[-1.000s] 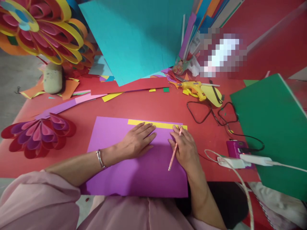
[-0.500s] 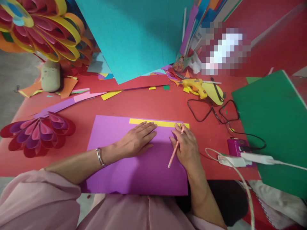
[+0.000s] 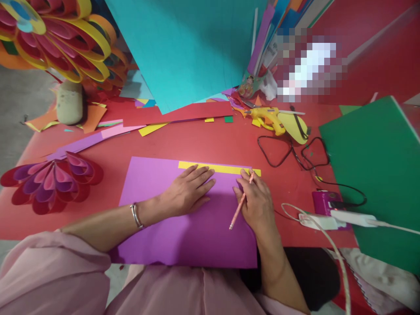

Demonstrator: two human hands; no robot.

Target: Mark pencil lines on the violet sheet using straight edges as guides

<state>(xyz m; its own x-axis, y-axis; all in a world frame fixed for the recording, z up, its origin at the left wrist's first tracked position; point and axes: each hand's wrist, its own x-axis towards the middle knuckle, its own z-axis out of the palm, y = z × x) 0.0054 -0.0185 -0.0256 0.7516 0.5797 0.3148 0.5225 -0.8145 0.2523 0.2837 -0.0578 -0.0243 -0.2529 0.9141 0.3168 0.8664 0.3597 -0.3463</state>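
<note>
A purple paper sheet lies flat on the red table in front of me. A narrow yellow strip lies along its far edge. My left hand rests flat on the sheet, fingers stretched out and touching the strip. My right hand is closed round a pink pencil, whose tip meets the sheet near the strip's right end.
A yellow glue gun with a black cord lies beyond the sheet. A green board stands at the right, with a purple phone and white charger beside it. A paper flower lies left. A teal sheet leans behind.
None of note: both hands stay in place on the purple sheet; only the camera view drifted slightly.
</note>
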